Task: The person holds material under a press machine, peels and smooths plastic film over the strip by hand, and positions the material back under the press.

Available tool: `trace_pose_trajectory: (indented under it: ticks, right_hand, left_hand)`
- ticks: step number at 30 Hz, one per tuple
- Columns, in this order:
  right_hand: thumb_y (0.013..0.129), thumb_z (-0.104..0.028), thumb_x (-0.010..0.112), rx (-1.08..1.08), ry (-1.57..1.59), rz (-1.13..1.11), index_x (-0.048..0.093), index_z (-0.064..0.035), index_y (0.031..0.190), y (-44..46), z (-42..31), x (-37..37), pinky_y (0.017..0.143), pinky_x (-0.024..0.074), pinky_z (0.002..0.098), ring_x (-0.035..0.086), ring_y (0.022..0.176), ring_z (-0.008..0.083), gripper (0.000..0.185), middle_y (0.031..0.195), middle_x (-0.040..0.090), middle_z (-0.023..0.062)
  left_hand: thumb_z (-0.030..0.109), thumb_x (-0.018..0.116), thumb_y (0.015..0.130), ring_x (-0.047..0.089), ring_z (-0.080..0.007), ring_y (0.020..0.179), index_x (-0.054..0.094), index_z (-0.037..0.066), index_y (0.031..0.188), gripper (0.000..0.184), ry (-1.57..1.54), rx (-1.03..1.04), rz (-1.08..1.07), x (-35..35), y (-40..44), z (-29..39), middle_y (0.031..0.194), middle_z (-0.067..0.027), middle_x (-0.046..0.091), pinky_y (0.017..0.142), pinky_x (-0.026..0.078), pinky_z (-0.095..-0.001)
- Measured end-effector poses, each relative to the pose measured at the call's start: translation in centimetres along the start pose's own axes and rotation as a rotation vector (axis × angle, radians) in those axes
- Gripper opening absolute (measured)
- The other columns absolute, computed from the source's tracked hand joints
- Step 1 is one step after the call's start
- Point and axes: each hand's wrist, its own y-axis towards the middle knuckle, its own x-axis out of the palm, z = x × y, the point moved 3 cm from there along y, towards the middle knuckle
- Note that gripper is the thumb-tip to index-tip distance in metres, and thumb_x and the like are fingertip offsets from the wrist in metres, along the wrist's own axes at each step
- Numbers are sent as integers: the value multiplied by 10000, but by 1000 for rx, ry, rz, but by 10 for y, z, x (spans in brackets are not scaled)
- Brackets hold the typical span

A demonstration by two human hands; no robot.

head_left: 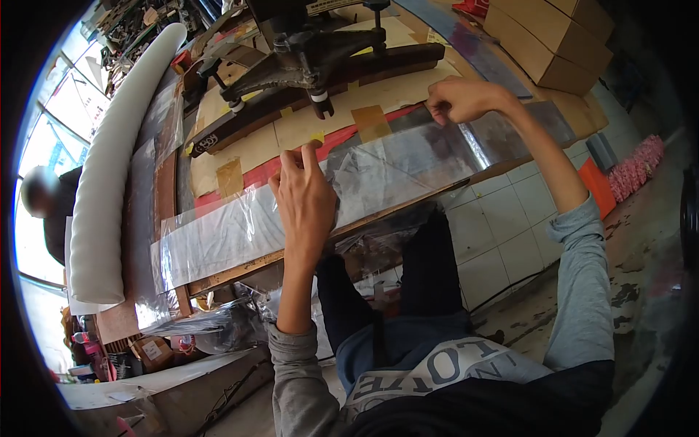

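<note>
A long strip of clear plastic sheet [408, 162] lies across the front of the workbench, wrinkled and shiny. My left hand [302, 195] is over its middle, the fingers pinched together at the sheet's far edge, beside a small yellow tab. Farther right, my right hand [464, 100] is closed, fingertips bent down at the same far edge. Both hands hide the exact spots they grip. Behind the sheet run a red strip [280, 164] and a cardboard base [291, 132] with pieces of brown tape [371, 124]. Above the base stands a dark metal machine head with a long bar [269, 108].
A large white foam roll [120, 167] leans along the bench's left side. Cardboard boxes [550, 40] are stacked at the back right. Plastic bags [218, 324] hang below the bench's front edge. A pink mop head [636, 169] is at right. Another person [54, 207] is at far left.
</note>
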Motion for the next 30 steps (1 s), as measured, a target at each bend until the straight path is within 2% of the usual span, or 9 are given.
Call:
trace_pose_trajectory:
  ticks: [2, 8, 14, 17, 20, 22, 24, 27, 30]
  right_hand:
    - [606, 21, 514, 73, -136, -46, 618, -17, 730, -5, 5, -3, 677, 445, 366, 564, 782, 249, 167, 785, 558, 104]
    - [613, -15, 537, -5, 28, 20, 558, -25, 815, -23, 29, 0, 685, 418, 356, 496, 756, 227, 203, 784, 511, 76]
    - [621, -7, 527, -139, -100, 183, 496, -8, 790, -28, 26, 10, 685, 398, 367, 473, 755, 276, 172, 821, 501, 102]
    - [655, -17, 528, -150, -127, 499, 477, -2, 733, -38, 23, 23, 695, 413, 408, 509, 765, 343, 95, 780, 523, 132]
    - [659, 24, 463, -193, 33, 789, 443, 15, 752, -46, 28, 44, 664, 378, 384, 454, 728, 323, 96, 756, 471, 144]
    - [652, 20, 457, -103, 42, 838, 437, 18, 737, -51, 39, 47, 657, 372, 390, 452, 725, 326, 87, 728, 462, 143]
    - [644, 11, 458, -50, 22, 844, 433, 16, 724, -58, 52, 50, 655, 364, 392, 448, 723, 324, 84, 709, 457, 139]
    - [637, -14, 474, -7, -75, 812, 444, 5, 708, -71, 77, 47, 661, 356, 399, 454, 731, 324, 79, 703, 469, 132]
    - [644, -47, 494, 72, -165, 829, 467, -10, 696, -95, 112, 42, 675, 359, 413, 473, 752, 328, 69, 706, 497, 125]
  left_hand:
    - [-47, 542, 716, 585, -293, 937, 560, 52, 1115, 412, 7, -2, -2, 1, 0, -1, 979, -140, 532, 804, 383, -415]
    - [-38, 550, 713, 586, -285, 918, 568, 64, 1097, 398, 18, -7, -1, 2, 0, -2, 968, -131, 527, 783, 392, -417]
    - [-26, 544, 731, 580, -275, 918, 569, 69, 1080, 363, 4, 24, 17, 3, 0, -3, 954, -123, 520, 790, 391, -428]
    - [-12, 537, 754, 573, -271, 937, 568, 70, 1080, 337, 35, 40, 5, 2, 0, -2, 966, -117, 520, 813, 388, -441]
    - [46, 542, 807, 570, -282, 981, 560, 77, 1126, 321, 55, 100, -19, 1, 8, 11, 1027, -125, 532, 895, 379, -482]
    - [106, 557, 858, 580, -305, 999, 555, 86, 1154, 297, 30, 202, -9, 5, 16, 29, 1081, -127, 550, 922, 380, -505]
    - [206, 562, 903, 558, -335, 1059, 532, 86, 1203, 325, -269, 242, -174, 16, 22, 57, 1163, -149, 531, 985, 356, -513]
    - [249, 567, 910, 513, -354, 1135, 501, 85, 1250, 382, -271, 476, -185, 42, 13, 77, 1225, -177, 499, 1005, 346, -506]
    - [265, 564, 912, 475, -343, 1188, 485, 97, 1266, 400, -278, 428, -170, 52, 9, 73, 1252, -192, 478, 1014, 340, -503]
